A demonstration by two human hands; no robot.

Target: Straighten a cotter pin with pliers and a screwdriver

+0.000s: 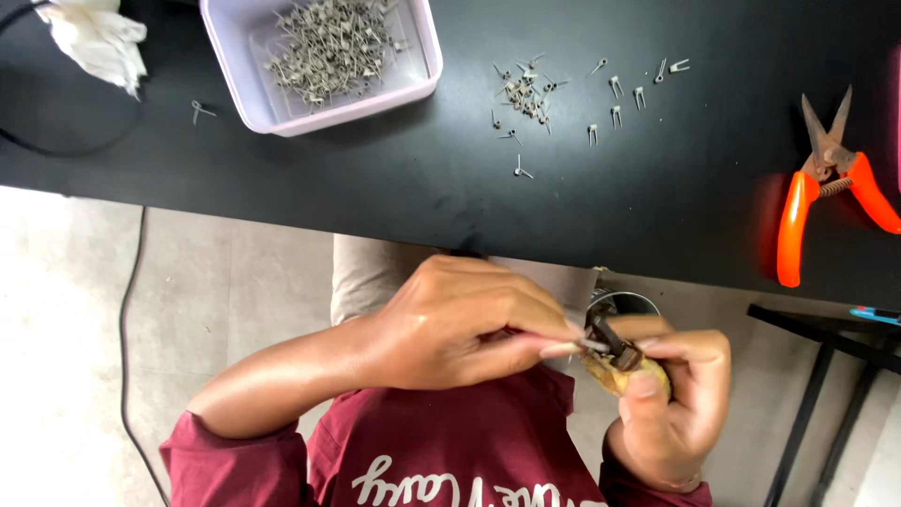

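Observation:
My left hand (460, 324) is held over my lap, below the table edge, and pinches a thin small metal piece (589, 344) between thumb and fingertips. My right hand (671, 404) grips a small tool (624, 361) with a yellowish-brown body and a dark metal head. The tip of the metal piece meets the tool's dark head. Behind the two hands shows the round rim of a metal cup (624, 302); the rest of it is hidden. Both sleeves are maroon.
On the black table (375, 188) stands a pale lilac tub (282, 122) holding several small metal clips. More loose clips (526, 89) lie to its right, and one lone clip (200, 111) to its left. Orange-handled snips (826, 188) lie far right. A white cloth (99, 38) is top left. A black cable (122, 310) runs down the floor.

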